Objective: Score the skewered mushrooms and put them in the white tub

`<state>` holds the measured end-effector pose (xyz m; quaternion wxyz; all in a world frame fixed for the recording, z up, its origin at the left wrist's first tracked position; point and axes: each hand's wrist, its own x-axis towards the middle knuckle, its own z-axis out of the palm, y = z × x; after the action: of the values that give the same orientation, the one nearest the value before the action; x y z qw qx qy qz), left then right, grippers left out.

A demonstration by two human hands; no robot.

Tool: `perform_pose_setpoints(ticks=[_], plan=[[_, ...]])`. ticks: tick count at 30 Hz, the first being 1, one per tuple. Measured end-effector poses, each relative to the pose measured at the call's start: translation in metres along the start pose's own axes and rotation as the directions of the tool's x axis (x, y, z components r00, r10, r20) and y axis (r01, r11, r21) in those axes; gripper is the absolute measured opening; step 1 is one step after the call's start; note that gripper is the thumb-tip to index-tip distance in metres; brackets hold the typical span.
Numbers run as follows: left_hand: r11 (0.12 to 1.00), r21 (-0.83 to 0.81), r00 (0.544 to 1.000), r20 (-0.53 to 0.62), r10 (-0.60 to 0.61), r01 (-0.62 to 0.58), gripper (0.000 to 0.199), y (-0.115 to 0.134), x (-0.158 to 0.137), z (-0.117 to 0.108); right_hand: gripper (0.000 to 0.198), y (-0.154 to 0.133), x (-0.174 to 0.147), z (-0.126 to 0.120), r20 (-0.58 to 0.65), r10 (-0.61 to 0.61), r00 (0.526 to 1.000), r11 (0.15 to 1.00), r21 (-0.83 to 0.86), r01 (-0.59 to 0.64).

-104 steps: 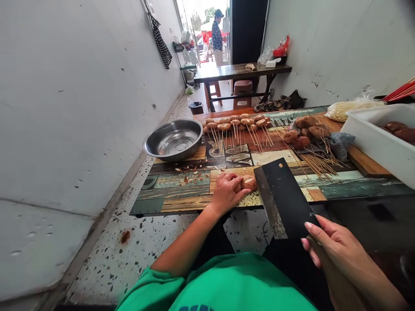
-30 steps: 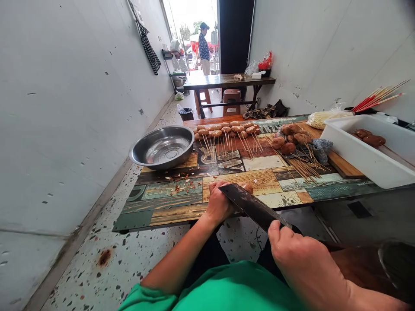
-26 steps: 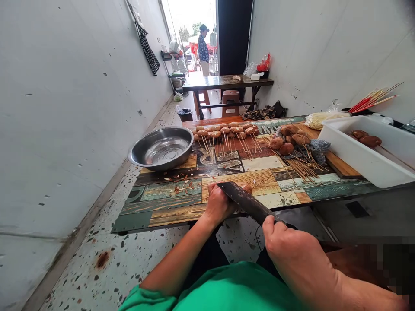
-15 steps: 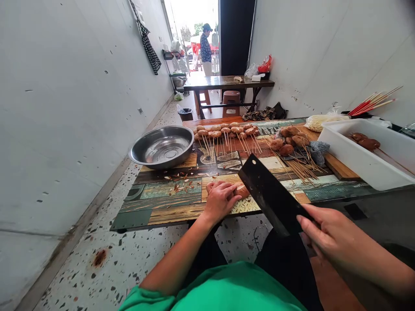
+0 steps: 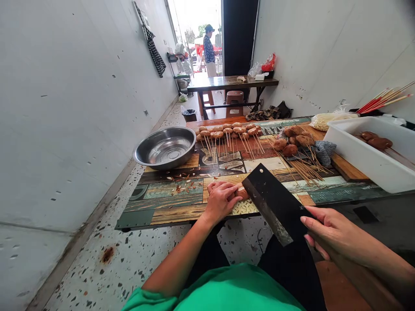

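Note:
At the near edge of the table, my left hand (image 5: 221, 199) has its fingers bent around a brown-capped mushroom (image 5: 241, 192), holding it on the tabletop. My right hand (image 5: 324, 229) grips a broad black cleaver (image 5: 275, 205) at its handle end. The blade slants up and left, its far part beside the mushroom; whether it touches is unclear. Brown and white trimmings (image 5: 186, 187) lie left of my left hand. Farther back is a row of skewered mushrooms (image 5: 227, 131), some with pale cuts on top.
A steel basin (image 5: 165, 149) stands at the left. On the right are piled mushrooms (image 5: 295, 139), loose wooden skewers (image 5: 304, 168), a grey cloth (image 5: 324, 151) and a white plastic tub (image 5: 366, 160). A person (image 5: 209, 49) stands near the doorway beyond another table (image 5: 227, 82).
The cleaver's tip has dropped slightly, and more of the blade's lower edge shows. My left hand stays on the mushroom. The view has shifted a little.

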<state>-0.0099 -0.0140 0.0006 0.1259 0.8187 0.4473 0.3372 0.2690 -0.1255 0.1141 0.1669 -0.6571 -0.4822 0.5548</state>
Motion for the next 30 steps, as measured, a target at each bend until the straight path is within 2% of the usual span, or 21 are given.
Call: perform_pose_setpoints(ticks=[7, 13, 22, 30], plan=[[1.0, -0.018, 1.0, 0.018, -0.005, 0.005, 0.03, 0.0, 0.0, -0.002, 0.047, 0.007, 0.009, -0.012, 0.112, -0.049, 0.993, 0.998, 0.043, 0.044], [1.0, -0.023, 1.0, 0.017, -0.012, 0.012, 0.029, 0.0, -0.001, 0.0, 0.049, 0.007, 0.025, -0.025, 0.154, -0.071, 0.986, 0.99, 0.13, 0.051], [0.999, -0.033, 0.998, 0.049, -0.034, 0.036, 0.031, 0.001, 0.001, -0.002, 0.054, 0.009, 0.036, -0.032, 0.156, -0.021, 0.987, 0.973, 0.231, -0.016], [0.998, -0.029, 0.998, 0.023, -0.056, 0.056, 0.031, 0.001, 0.002, 0.0, 0.038, 0.012, 0.045, -0.028, 0.109, 0.014, 0.994, 0.947, 0.317, -0.048]])
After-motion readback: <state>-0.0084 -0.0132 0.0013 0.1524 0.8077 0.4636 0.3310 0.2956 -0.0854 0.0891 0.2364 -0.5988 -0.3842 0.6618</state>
